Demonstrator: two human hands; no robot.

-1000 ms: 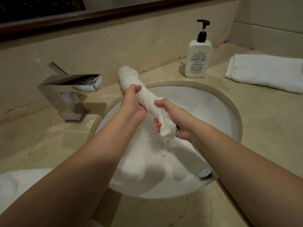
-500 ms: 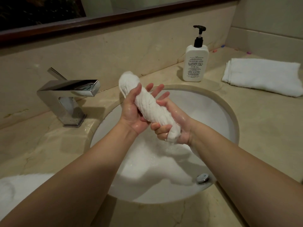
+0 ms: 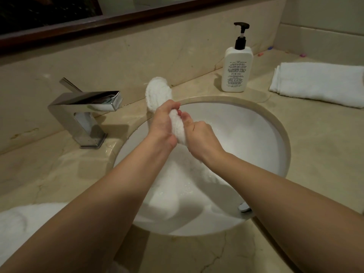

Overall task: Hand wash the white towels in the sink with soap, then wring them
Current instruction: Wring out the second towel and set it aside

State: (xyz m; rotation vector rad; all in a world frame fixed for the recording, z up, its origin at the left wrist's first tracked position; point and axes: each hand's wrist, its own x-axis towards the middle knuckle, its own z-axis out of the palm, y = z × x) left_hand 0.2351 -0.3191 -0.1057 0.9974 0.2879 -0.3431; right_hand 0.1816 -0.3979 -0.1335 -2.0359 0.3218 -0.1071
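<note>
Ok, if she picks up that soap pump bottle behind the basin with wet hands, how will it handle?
The soap pump bottle is tall on a small base, so a sideways nudge would probably tip it. Its smooth white plastic would likely slip in wet hands. How heavy it is can't be judged, since the opaque body hides the fill level. Gripping the body seems safer than the thin pump neck.

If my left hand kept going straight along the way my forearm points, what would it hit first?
The left hand points up and away toward the back of the counter, gripping the twisted towel. Going straight on, it would probably meet the marble wall behind the sink, between tap and soap bottle; depth is uncertain.
</note>
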